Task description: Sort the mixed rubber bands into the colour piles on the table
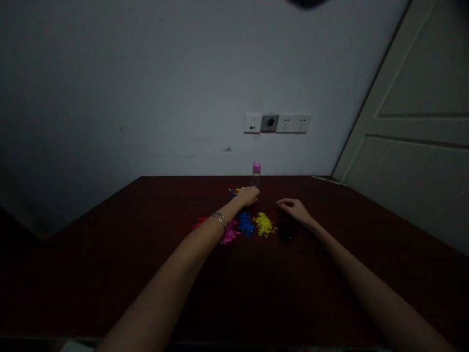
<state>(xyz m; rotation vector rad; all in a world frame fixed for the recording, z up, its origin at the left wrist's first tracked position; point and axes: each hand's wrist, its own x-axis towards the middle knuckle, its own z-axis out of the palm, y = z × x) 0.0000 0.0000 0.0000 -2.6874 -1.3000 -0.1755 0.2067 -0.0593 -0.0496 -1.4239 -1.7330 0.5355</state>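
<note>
My left hand (pixel 249 195) is curled in just in front of a small clear bottle with a pink cap (pixel 256 166). Its fingertips are hidden, so what it holds, if anything, does not show. Beside it lie a few mixed-colour strips (pixel 233 191), partly covered. My right hand (pixel 296 210) is to the right, thumb and fingers drawn together, with nothing I can make out between them. Below the hands lie piles of thin strips: red (pixel 200 223), pink (pixel 230 234), blue (pixel 246 225), yellow (pixel 264 225) and black (pixel 287 232). My left forearm partly covers the red and pink piles.
The dark reddish-brown table (pixel 110 264) reaches back to a pale wall (pixel 183 88). Sockets (pixel 293 123) are set in that wall above the bottle. A panelled white door (pixel 414 127) stands along the right side. The light is dim.
</note>
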